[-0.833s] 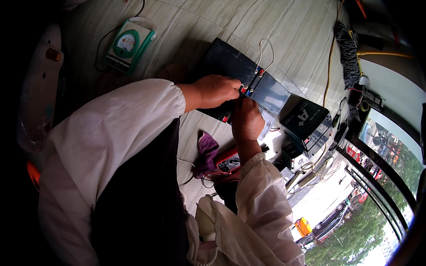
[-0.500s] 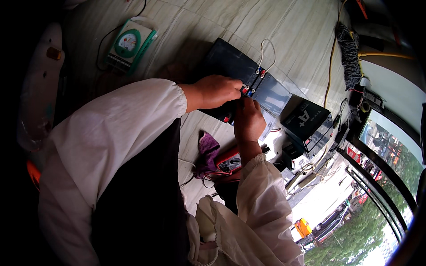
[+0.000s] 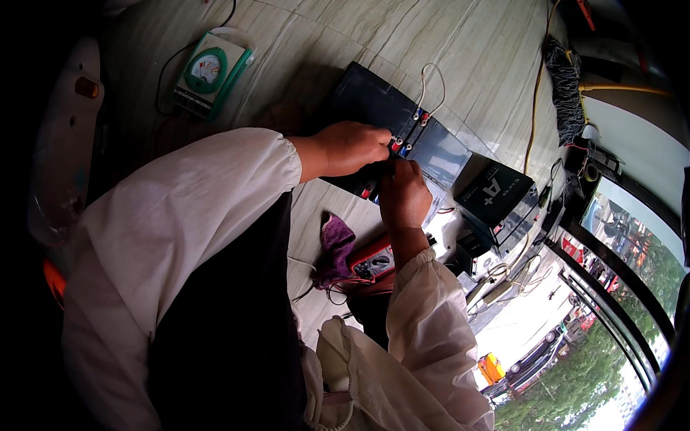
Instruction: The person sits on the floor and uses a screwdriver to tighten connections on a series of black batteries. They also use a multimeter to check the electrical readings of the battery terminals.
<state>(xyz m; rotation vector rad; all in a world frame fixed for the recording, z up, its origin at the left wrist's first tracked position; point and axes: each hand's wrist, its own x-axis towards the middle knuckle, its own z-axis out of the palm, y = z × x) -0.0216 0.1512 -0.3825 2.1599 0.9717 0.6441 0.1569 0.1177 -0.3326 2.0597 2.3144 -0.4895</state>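
Observation:
Dark battery blocks (image 3: pixel 377 97) stand side by side on the floor, with red and blue terminals along their facing edges. My left hand (image 3: pixel 351 149) is closed at a red terminal (image 3: pixel 396 144), its fingertips pinched together. My right hand (image 3: pixel 405 197) is closed just nearer to me, fingers bent down beside the blue terminal (image 3: pixel 407 150). Whatever either hand grips is hidden by the fingers. A white wire (image 3: pixel 424 82) loops between two terminals at the far side. Close to my right wrist, another red terminal (image 3: pixel 366 192) shows on the near battery.
A green and white dial meter (image 3: pixel 207 72) lies at the far left. Near my right forearm are a red multimeter (image 3: pixel 374 263) and a purple cloth (image 3: pixel 336 244). Another black battery (image 3: pixel 496 194) stands to the right, by tangled cables (image 3: pixel 499 271). A coiled dark rope (image 3: pixel 564 90) lies beyond.
My right hand and forearm have shifted very slightly to the right. My left hand stays at the same terminal, and the batteries have not moved.

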